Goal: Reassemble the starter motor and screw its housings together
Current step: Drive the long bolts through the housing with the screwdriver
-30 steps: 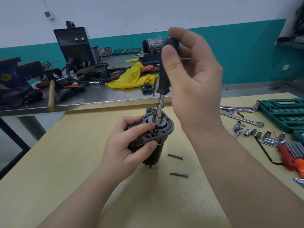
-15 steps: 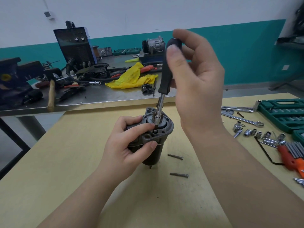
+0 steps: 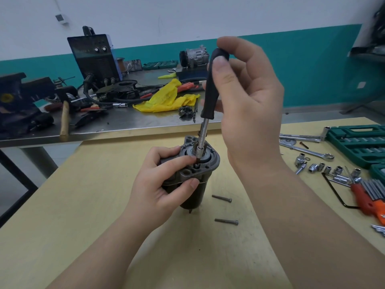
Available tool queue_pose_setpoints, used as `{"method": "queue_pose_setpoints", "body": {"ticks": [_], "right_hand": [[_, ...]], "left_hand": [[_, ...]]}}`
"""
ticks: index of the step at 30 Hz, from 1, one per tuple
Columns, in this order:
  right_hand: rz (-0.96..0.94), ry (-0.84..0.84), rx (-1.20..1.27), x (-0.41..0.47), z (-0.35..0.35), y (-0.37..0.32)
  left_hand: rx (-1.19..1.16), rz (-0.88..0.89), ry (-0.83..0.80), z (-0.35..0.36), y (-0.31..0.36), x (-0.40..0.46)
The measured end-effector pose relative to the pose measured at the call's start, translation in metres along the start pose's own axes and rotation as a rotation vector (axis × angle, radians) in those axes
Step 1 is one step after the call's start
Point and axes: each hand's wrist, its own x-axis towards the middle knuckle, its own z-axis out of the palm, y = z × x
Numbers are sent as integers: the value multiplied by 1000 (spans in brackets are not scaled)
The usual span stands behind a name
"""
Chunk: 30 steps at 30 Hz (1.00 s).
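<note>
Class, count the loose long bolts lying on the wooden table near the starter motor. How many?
2. One bolt lies just right of the starter motor; the other bolt lies nearer the camera, below the first. Others may be hidden behind the hands or motor.

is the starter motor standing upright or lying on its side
Upright: the starter motor stands on end on the table, its flange facing up, gripped by the left hand.

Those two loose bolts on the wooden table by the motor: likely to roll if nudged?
Probably yes. Both bolts are round-shanked and lie flat on the smooth table, so a sideways nudge should roll them. Their wider heads would likely curve the path. They look like stiff steel, small and light enough to pinch easily.
</note>
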Motion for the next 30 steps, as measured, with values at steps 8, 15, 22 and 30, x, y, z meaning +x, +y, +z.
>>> {"method": "queue_pose_setpoints", "body": {"ticks": [8, 15, 22, 30], "right_hand": [[41, -58, 81, -5, 2, -4], [-8, 8, 45, -6, 7, 0], [60, -22, 94, -7, 2, -3], [40, 47, 4, -3, 6, 2]], "left_hand": [[4, 6, 1, 0, 1, 0], [5, 9, 2, 0, 1, 1], [7, 4, -4, 1, 2, 1], [4, -4, 0, 1, 4, 1]]}}
